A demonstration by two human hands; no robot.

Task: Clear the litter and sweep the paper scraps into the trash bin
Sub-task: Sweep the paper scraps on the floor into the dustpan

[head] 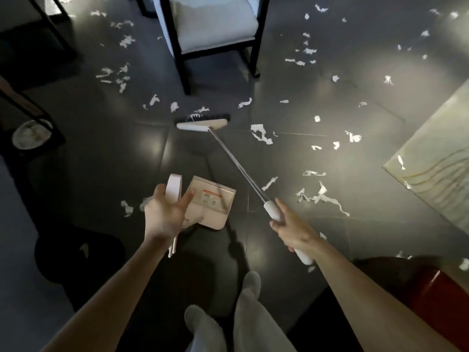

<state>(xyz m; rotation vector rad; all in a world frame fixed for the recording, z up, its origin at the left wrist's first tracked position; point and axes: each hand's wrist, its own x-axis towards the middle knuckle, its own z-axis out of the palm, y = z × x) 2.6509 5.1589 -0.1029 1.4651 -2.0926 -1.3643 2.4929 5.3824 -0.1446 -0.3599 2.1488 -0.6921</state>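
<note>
At 11 o'clock, nearest, the left hand [165,214] curls thumb and fingers round the white loop handle of a beige, seemingly plastic dustpan [215,201]. Its orange-striped label is too blurred to read. At 1 o'clock the right hand [291,229] grips the broom [200,125] by its white sleeve, the metal shaft slanting to the flat head at 12. Torn white paper scraps [261,134] litter the glossy dark floor [101,161] from 10 to 3, around a black-framed chair [215,29].

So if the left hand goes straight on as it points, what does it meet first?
Likely the broom head; the left hand, gripping the dustpan, seems higher, so depth is unclear.
</note>
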